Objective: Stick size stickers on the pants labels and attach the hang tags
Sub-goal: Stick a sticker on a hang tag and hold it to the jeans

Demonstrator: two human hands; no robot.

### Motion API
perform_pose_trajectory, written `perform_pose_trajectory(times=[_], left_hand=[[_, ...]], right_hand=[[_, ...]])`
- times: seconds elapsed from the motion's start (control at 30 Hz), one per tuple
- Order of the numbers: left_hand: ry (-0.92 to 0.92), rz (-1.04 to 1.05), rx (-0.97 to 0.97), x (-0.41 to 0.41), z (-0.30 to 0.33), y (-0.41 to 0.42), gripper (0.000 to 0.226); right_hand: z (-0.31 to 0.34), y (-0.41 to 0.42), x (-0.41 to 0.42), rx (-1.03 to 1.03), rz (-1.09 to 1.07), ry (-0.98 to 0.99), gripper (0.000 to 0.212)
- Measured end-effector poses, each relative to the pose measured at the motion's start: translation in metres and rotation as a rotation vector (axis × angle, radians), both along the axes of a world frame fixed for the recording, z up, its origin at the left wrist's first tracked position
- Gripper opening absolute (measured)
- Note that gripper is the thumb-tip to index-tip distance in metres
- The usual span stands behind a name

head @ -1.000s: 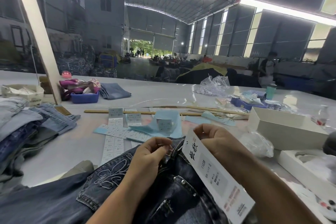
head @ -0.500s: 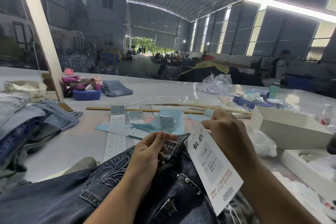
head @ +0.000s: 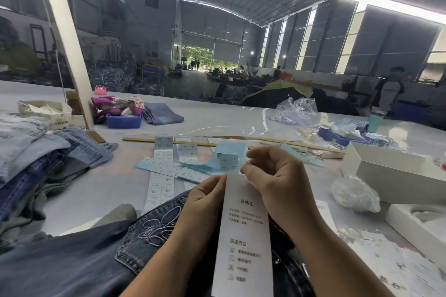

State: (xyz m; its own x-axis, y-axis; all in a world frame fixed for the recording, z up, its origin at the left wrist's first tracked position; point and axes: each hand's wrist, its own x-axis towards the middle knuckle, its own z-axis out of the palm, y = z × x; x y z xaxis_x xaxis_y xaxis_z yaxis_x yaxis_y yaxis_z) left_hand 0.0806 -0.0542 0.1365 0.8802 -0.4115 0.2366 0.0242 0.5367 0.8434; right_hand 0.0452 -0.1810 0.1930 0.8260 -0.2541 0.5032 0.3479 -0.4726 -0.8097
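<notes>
Dark blue embroidered pants (head: 149,229) lie on the table in front of me. A long white hang tag (head: 243,243) with printed text hangs upright over them. My left hand (head: 205,200) pinches the tag's top left edge. My right hand (head: 277,176) is curled at the tag's top right corner, its fingertips pinched together above it; what they hold is too small to make out. Strips of size stickers (head: 161,171) on white and blue backing lie just beyond my hands.
A stack of folded jeans (head: 36,152) fills the left. White boxes (head: 391,166) and a crumpled plastic bag (head: 354,195) sit right. More hang tags (head: 398,265) lie at lower right. A wooden ruler (head: 144,140) crosses the table. A blue bin (head: 123,120) stands behind.
The tag has swung from slanting right to hanging straight down, its other printed face toward me. My left hand left the waistband and now pinches the tag's top. My right hand rose.
</notes>
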Motion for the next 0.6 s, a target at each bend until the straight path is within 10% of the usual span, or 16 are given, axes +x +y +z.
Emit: perform_pose_trajectory(times=[0.6], left_hand=[[-0.029, 0.257, 0.010, 0.017, -0.013, 0.000, 0.024]], right_hand=[[-0.029, -0.004, 0.004, 0.060, 0.162, 0.152, 0.019]])
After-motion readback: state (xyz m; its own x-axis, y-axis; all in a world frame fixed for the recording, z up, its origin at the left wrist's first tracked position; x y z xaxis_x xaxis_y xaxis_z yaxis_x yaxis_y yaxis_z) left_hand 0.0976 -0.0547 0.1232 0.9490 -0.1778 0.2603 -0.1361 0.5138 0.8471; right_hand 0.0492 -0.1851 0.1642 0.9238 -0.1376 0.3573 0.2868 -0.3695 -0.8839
